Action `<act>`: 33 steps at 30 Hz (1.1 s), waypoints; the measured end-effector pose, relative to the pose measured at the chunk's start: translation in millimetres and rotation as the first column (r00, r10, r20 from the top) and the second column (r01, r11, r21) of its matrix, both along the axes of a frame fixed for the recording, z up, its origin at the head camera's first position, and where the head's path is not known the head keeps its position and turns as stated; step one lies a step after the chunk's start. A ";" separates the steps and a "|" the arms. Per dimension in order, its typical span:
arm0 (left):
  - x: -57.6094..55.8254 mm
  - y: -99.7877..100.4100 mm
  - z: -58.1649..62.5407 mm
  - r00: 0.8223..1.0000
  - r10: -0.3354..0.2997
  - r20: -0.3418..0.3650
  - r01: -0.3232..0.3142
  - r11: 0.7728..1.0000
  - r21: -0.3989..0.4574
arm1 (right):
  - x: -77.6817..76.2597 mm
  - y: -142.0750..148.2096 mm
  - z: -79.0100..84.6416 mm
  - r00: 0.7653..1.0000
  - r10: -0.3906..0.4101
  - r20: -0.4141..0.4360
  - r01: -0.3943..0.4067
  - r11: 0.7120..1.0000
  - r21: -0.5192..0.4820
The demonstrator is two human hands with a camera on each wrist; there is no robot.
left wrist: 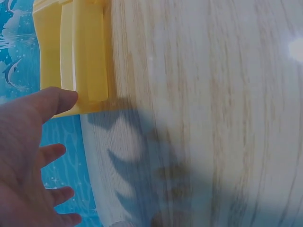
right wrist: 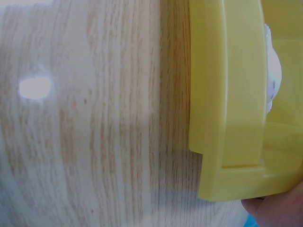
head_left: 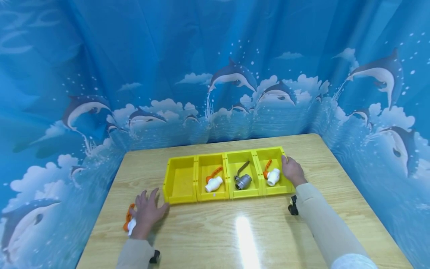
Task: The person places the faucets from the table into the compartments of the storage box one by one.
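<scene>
A row of joined yellow bins lies across the table. At its right end my right hand grips the side wall of the last bin; in the right wrist view only a small part of this hand shows beside the yellow wall. My left hand has its fingers spread at the row's front left corner, and its thumb appears to touch the bin there. White ball valves with orange handles and a grey metal valve lie in separate bins; the leftmost bin holds none.
Another white valve with an orange handle lies on the wooden table, left of my left hand and partly hidden by it. A blue curtain with dolphins hangs around the table's back and sides.
</scene>
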State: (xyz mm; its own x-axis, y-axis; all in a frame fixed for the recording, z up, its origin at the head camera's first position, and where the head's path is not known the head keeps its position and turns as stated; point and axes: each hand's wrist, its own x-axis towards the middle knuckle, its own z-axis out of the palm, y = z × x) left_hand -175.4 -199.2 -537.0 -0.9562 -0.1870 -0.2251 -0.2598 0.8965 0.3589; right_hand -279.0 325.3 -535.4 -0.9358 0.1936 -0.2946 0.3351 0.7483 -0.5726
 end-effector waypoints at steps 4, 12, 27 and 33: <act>3.0 -0.4 0.7 0.999 0.019 0.026 -0.020 1.000 0.006 | 0.8 0.0 1.1 1.000 0.004 -0.005 -0.004 1.000 0.000; 7.1 -5.1 -3.1 0.998 0.028 0.051 -0.029 0.999 0.021 | 0.2 -1.0 0.7 1.000 -0.007 -0.007 0.007 1.000 0.001; 13.0 -10.8 -7.1 0.994 0.039 0.102 -0.043 0.998 0.039 | -0.6 -1.0 1.1 1.000 -0.018 0.005 0.018 1.000 0.001; 17.0 -16.4 -8.6 0.994 0.034 0.101 -0.037 0.999 0.022 | -0.4 -0.9 0.9 1.000 -0.011 -0.004 0.011 1.000 0.003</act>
